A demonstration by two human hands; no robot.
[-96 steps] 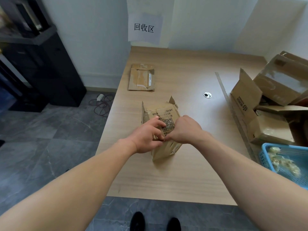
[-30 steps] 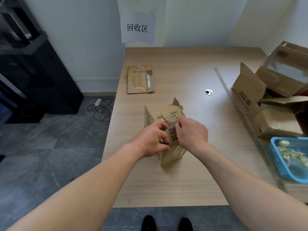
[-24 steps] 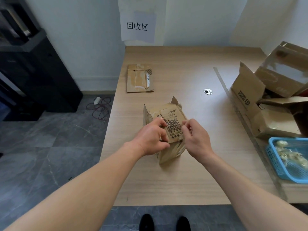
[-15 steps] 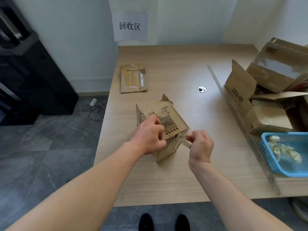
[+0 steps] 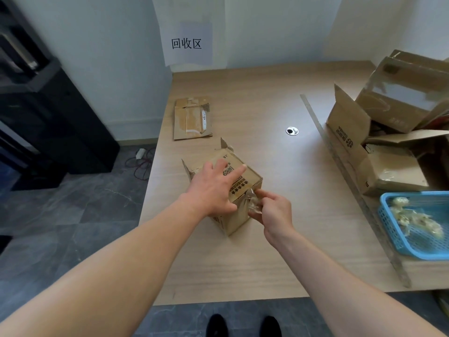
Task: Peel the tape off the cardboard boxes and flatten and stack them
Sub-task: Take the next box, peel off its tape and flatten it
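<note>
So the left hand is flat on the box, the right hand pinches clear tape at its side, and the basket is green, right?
Not quite: the head view shows the basket is blue, not green. The left hand does lie flat on the box, and the right hand pinches clear tape at its side.

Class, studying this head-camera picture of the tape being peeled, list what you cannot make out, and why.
All in the head view:
Small brown cardboard box: left hand covers much of its printed label.
Clear crumpled tape: right hand hides its end; how much still sticks is unclear.
Pile of brown cardboard boxes: cut off by the right edge.
Blue plastic basket: cut off at right; pale contents blurred.
</note>
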